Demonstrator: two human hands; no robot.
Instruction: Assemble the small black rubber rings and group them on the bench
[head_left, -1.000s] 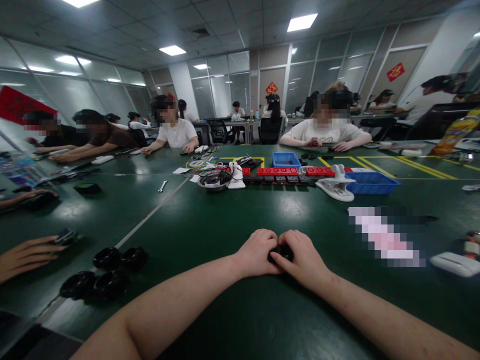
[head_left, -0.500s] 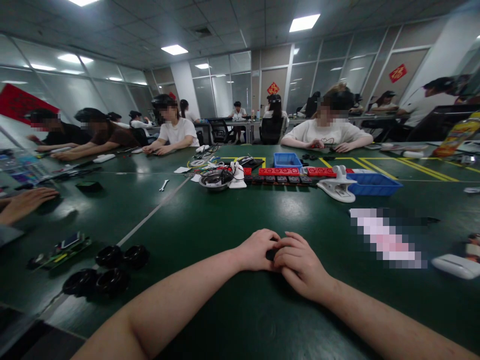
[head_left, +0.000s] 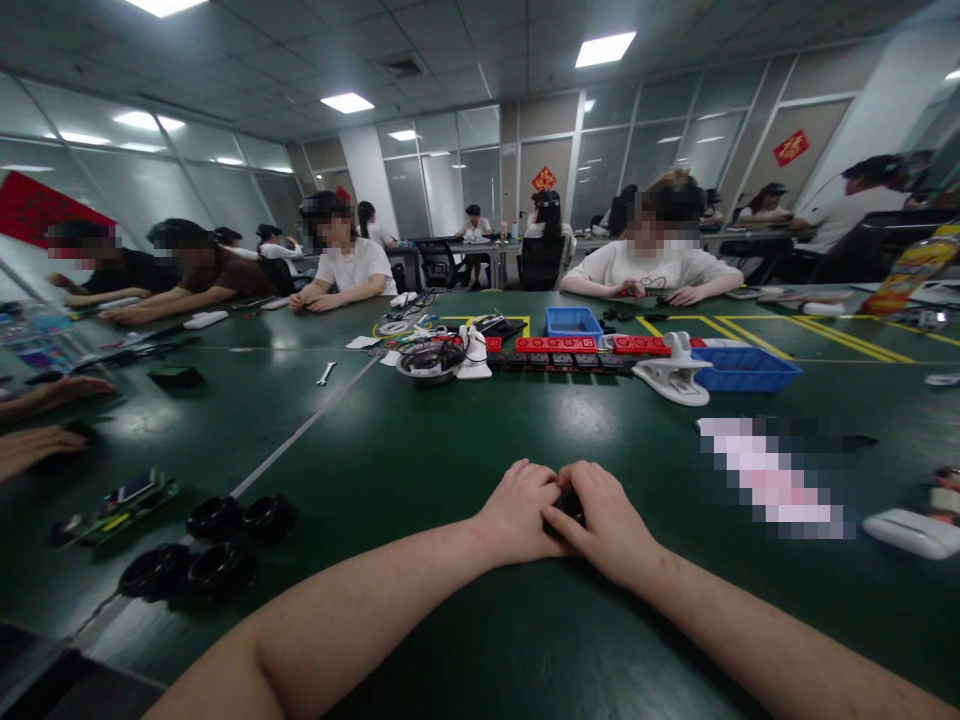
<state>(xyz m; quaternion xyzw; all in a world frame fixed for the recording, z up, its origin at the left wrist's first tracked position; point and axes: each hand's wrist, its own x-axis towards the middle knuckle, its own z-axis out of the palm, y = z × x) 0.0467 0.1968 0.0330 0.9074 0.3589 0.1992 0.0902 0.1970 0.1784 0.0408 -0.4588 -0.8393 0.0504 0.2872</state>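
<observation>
My left hand (head_left: 519, 510) and my right hand (head_left: 606, 522) meet over the green table in front of me. Between them is a small dark, rounded black part (head_left: 572, 506), mostly covered by the fingers. My left fingers curl around its left side. The right hand's fingers bend over the far side, with the thumb across the near side. Its exact kind cannot be made out. To the left of my forearm lie several glossy black ring-shaped parts (head_left: 215, 518). A green circuit board (head_left: 112, 520) with a small screen is beside them.
Farther back stand a metal bowl of cables (head_left: 427, 375), red power strips (head_left: 559, 344), a white clip stand (head_left: 675, 375) and blue trays (head_left: 750, 370). A wrench (head_left: 326, 373) lies left. A co-worker's hands (head_left: 41, 445) rest at the left edge. A white case (head_left: 911, 532) is right.
My right hand has turned, its fingers lifting from across the left hand to the far side of the black part, which shows more now. A second co-worker's hand has appeared at left.
</observation>
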